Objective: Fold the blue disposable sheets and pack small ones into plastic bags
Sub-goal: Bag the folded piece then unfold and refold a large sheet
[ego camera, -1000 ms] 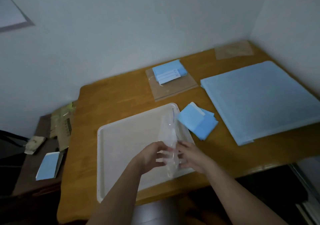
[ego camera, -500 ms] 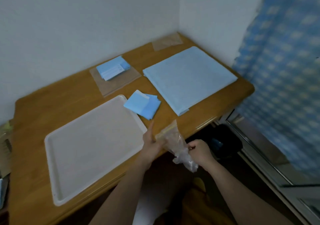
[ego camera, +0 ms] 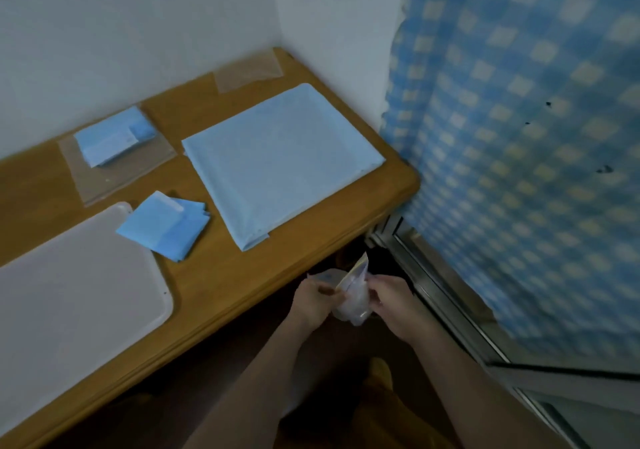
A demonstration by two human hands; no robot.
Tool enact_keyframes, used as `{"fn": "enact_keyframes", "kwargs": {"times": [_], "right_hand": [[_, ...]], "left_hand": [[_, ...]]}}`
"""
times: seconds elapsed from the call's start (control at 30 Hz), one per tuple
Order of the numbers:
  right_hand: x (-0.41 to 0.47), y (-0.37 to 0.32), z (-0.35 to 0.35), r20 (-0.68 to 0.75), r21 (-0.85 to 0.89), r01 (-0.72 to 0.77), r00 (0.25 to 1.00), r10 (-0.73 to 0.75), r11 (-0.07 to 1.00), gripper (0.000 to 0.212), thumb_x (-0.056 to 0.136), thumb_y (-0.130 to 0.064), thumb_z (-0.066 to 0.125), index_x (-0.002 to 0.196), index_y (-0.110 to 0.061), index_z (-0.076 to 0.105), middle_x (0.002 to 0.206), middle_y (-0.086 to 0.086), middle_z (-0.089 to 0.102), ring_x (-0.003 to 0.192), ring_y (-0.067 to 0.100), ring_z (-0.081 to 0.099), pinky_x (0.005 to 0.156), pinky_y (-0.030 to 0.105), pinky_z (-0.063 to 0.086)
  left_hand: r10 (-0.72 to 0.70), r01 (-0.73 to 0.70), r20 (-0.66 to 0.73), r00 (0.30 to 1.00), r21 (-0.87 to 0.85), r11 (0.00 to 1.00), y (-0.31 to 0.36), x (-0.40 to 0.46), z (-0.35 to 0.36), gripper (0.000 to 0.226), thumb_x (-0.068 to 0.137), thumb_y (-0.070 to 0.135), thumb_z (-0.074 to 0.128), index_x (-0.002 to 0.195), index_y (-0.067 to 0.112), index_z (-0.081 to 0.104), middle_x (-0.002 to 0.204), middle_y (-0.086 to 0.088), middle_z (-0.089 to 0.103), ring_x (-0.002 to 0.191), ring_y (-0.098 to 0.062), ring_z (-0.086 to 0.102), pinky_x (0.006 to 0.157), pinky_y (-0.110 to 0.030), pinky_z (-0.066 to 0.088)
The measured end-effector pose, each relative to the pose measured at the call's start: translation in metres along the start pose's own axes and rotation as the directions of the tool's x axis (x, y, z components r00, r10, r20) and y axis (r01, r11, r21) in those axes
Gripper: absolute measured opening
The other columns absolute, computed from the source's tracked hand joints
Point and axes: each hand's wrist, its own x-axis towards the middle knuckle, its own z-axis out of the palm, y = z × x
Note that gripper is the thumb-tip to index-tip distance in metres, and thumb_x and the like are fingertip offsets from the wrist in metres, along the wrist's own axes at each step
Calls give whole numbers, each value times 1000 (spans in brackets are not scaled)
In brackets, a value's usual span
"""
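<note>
Both my hands hold a crumpled clear plastic bag [ego camera: 351, 296] below the table's front edge, off the tabletop. My left hand [ego camera: 317, 301] grips its left side and my right hand [ego camera: 391, 301] pinches its right side. On the wooden table [ego camera: 221, 275], small folded blue sheets [ego camera: 166, 225] lie beside a white tray [ego camera: 69, 296]. A large folded blue sheet [ego camera: 280, 158] covers the right part of the table. Another small blue sheet [ego camera: 110, 139] rests on a flat clear bag [ego camera: 117, 175] near the wall.
A further flat clear bag [ego camera: 247, 71] lies in the table's back corner. A blue checked curtain [ego camera: 519, 154] hangs at the right over a window frame [ego camera: 443, 313]. White walls close the back and the corner.
The view has swung right. My hands carried the plastic bag from over the tray to below the table's front edge, and the bag is now more crumpled between them.
</note>
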Motion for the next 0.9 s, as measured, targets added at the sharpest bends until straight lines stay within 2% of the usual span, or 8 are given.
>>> {"fn": "enact_keyframes", "kwargs": {"times": [0.07, 0.17, 0.3, 0.4, 0.53, 0.63, 0.77, 0.9], "right_hand": [[7, -7, -32, 101, 83, -27, 995, 19, 996, 20, 91, -8, 57, 99, 4, 71, 92, 15, 69, 88, 21, 67, 74, 29, 53], [13, -9, -64, 196, -42, 22, 980, -14, 999, 20, 91, -7, 60, 83, -11, 77, 80, 3, 73, 79, 11, 69, 72, 22, 53], [34, -4, -89, 93, -221, 49, 995, -29, 974, 20, 83, 2, 68, 90, -16, 74, 90, 6, 74, 90, 18, 69, 79, 30, 54], [55, 9, -101, -10, -241, 22, 1000, -26, 970, 16, 81, -6, 72, 87, -21, 72, 80, -2, 73, 80, 11, 69, 66, 23, 54], [97, 35, -116, -82, -269, 58, 993, -83, 961, 11, 80, -15, 74, 90, -19, 70, 81, -5, 72, 72, 6, 68, 57, 15, 50], [146, 61, -131, -156, -343, 74, 979, -135, 936, 12, 82, -7, 69, 84, -19, 68, 73, -5, 69, 66, 4, 64, 56, 17, 48], [231, 110, -148, -204, -389, 45, 970, -133, 920, 13, 83, 3, 65, 82, -9, 70, 77, 5, 69, 73, 16, 65, 65, 28, 51], [325, 155, -155, -228, -410, 7, 968, -110, 912, 23, 87, 7, 56, 80, -12, 65, 80, 7, 65, 80, 21, 60, 73, 31, 49]], "left_hand": [[-13, 13, -53, 998, 10, 1000, 11, 16, 33, 45, 84, 10, 70, 47, 17, 45, 46, 8, 42, 45, -3, 37, 53, -23, 34], [13, -10, -121, 993, 22, 1000, 22, 29, 66, 53, 83, 14, 71, 41, 20, 39, 38, 13, 36, 38, -2, 32, 45, -16, 28], [18, -18, -105, 994, -7, 1000, 20, 51, 94, 47, 83, 12, 73, 43, 21, 48, 41, 13, 43, 40, 2, 41, 45, -10, 32], [-10, 5, -67, 998, -70, 998, 11, 69, 114, 43, 85, 7, 70, 48, 24, 55, 46, 13, 50, 47, 2, 48, 50, -13, 38], [-40, 41, 11, 999, -125, 991, -20, 108, 136, 14, 87, -1, 65, 85, 12, 71, 80, -3, 64, 71, -14, 61, 59, -22, 51], [-32, 29, -45, 999, -49, 998, -59, 152, 160, 24, 84, 1, 68, 98, 20, 64, 103, 5, 52, 89, -10, 58, 70, -10, 48], [-156, 155, -8, 988, -83, 984, -124, 213, 196, 28, 88, 15, 64, 109, 34, 59, 129, 9, 47, 107, -9, 56, 89, -28, 52], [-241, 239, 17, 970, 61, 969, -183, 276, 216, 41, 92, 26, 56, 132, 26, 52, 145, 3, 41, 124, -15, 49, 98, -33, 49]]}}
